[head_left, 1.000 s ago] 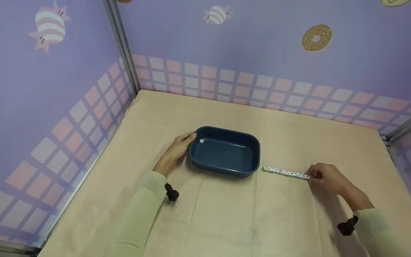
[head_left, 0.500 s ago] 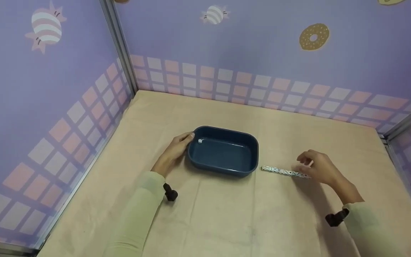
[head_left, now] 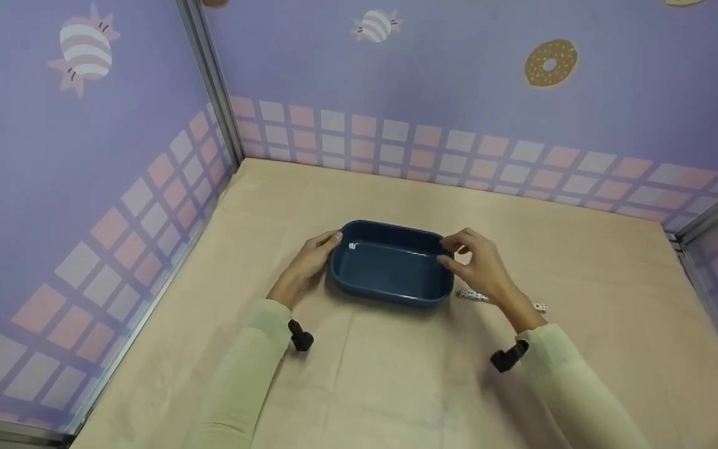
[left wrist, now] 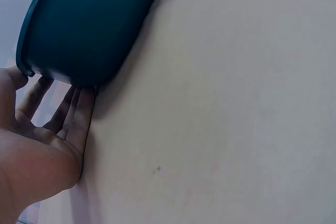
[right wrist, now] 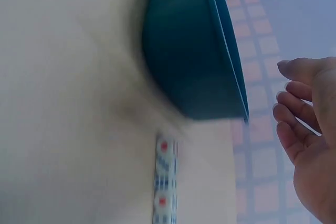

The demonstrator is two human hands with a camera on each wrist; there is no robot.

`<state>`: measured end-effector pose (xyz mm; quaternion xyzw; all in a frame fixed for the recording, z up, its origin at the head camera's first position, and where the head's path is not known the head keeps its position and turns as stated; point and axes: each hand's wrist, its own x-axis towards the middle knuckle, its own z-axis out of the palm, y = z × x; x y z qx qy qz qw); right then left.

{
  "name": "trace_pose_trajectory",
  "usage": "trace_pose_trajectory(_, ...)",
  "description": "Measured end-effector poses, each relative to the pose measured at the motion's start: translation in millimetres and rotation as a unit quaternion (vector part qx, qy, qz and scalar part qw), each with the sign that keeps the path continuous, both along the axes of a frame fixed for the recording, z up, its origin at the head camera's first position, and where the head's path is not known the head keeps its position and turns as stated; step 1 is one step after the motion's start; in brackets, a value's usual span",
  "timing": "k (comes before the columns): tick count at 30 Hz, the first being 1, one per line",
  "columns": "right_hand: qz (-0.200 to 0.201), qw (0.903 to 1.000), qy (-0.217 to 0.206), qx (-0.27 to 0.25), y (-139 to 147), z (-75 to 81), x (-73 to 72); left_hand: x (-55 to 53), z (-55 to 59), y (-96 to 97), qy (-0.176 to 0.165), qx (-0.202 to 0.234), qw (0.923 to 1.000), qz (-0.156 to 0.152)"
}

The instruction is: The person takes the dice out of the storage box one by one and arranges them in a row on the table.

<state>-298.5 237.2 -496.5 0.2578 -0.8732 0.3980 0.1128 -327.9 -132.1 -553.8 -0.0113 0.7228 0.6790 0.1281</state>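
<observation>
My left hand (head_left: 309,262) holds the left end of a deep blue rectangular dish (head_left: 390,296), thumb at the rim and the other fingers against its outer wall. One small white die (head_left: 352,246) lies inside the dish near that thumb. At the opposite end, my right hand (head_left: 477,265) hovers by the rim, its thumb and fingertips apart over the corner. Nothing shows between those loosely bent fingers (right wrist: 296,111) in the right wrist view. A straight row of white dice (head_left: 472,295) lies on the cloth right of the dish, its middle hidden beneath my right hand and wrist.
A beige cloth (head_left: 390,374) covers the table. Purple patterned panels (head_left: 459,75) stand behind it and at both sides, joined by metal corner posts (head_left: 212,81). A dark wrist device (head_left: 510,357) sticks out from my right sleeve, another (head_left: 300,335) from the left.
My right hand has gone from the far right end of the dice row, up and leftward, to the dish's right rim. The left hand and the dish have stayed in place.
</observation>
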Motion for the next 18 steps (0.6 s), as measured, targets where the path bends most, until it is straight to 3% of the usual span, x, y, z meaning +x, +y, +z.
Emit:
trace_pose_trajectory(7,0.039,0.9987,-0.019,-0.026,-56.2,-9.2,-12.5,-2.1,1.4,0.4,0.004,0.0,1.0,-0.005)
trace_pose_trajectory(18,0.032,0.9966,-0.066,-0.037,-131.0,-25.0,-29.0,-0.9,-0.3,-1.4,0.02,-0.006,0.9996,-0.017)
